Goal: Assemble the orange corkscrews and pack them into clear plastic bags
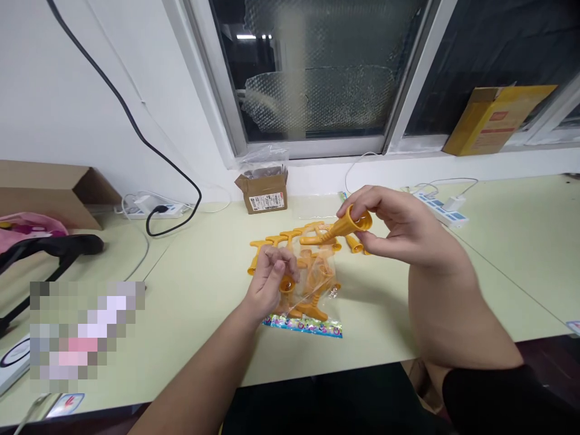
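Right hand (385,226) pinching cup end of orange plastic piece (342,226), raised above table (376,326).

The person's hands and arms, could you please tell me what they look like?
The left hand and right hand are both ungloved, with no watch showing. A black sleeve shows on the right arm; none shows on the left forearm.

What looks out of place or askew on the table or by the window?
The bubble wrap on the window is ragged and patchy, and the yellow carton leans there at a slant. I see no spill or obvious damage on the table.
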### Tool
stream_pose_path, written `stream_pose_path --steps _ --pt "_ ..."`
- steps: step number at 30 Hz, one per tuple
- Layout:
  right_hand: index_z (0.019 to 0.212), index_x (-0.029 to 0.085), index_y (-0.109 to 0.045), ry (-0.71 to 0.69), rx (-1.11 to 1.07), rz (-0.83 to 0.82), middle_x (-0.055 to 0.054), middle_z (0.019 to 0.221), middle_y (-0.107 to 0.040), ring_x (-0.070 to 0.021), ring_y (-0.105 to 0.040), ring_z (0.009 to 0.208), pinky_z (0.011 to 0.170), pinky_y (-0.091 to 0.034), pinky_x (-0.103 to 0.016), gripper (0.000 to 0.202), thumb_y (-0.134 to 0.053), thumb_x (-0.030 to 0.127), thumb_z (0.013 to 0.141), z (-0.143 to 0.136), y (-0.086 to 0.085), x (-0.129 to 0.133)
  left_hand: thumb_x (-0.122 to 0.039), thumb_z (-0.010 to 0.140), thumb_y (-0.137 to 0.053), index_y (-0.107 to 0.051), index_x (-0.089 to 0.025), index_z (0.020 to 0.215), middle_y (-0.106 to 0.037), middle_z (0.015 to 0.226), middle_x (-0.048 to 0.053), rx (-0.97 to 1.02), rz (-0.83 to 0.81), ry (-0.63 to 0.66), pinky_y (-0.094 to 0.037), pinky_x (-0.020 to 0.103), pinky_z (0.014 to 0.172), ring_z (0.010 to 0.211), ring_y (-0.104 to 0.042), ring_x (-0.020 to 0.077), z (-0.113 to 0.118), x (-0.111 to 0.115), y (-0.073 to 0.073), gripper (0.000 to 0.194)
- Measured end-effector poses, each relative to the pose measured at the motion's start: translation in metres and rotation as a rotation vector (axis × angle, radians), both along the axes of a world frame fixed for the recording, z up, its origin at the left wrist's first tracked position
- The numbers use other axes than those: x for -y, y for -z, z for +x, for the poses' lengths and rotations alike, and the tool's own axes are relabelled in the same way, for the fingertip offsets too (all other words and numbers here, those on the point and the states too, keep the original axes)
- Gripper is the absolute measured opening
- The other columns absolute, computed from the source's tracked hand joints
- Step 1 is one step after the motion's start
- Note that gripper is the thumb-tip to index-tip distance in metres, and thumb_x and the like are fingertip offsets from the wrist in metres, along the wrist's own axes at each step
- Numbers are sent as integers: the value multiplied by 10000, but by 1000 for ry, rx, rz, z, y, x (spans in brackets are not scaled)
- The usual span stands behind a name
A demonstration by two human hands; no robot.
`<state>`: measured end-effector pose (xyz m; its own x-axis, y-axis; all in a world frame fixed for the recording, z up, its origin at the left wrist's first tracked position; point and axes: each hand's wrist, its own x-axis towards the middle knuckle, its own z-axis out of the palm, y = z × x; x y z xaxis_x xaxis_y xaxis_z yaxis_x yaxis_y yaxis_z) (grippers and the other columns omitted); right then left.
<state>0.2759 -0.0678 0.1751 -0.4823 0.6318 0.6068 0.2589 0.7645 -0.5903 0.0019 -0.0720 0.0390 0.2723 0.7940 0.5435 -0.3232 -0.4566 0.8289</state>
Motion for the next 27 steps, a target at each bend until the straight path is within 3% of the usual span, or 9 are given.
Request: stream_pose_path --steps 3,8,16,21,27 --pt "950 258 -620 -11 -76 1 -86 1102 -681 -269 -672 1082 839 -586 -406 178 -750 271 829 -3 2 -2 -402 1038 -545 -379 -254 943 -617 957 6 0 -27 43 -535 308 692 735 -622 136 -1 1 0 241" --pt "938 238 -579 -164 -110 -61 -94 1113 -680 -240 -681 1020 812 -585 -386 198 -745 246 830 -6 10 -13 -352 968 -656 -408 -288 1025 -601 1113 35 59 -59 74 -558 341 747 931 -635 187 -2 2 8 262" --pt "1009 208 -588 -276 101 -160 -42 985 -666 -165 -630 887 797 -528 -306 205 -659 145 828 -23 16 -19 -341 962 -653 -375 -312 1049 -628 1205 49 2 44 53 -534 455 935 1055 -645 221 -1 0 7 292" --pt "923 215 -550 -275 193 -118 -5 894 -631 -129 -540 760 677 -469 -255 182 -599 103 788 -38 20 -14 -315 994 -603 -355 -312 1068 -621 1234 48 -6 81 51 -517 435 935 1044 -640 208 0 1 8 259" --pt "872 214 -530 -256 303 -121 10 831 -596 -121 -486 718 640 -416 -246 182 -551 83 746 -28 12 -13 -358 1015 -575 -310 -301 1056 -627 1236 55 -48 52 62 -529 439 893 1013 -670 216 -2 0 7 273"
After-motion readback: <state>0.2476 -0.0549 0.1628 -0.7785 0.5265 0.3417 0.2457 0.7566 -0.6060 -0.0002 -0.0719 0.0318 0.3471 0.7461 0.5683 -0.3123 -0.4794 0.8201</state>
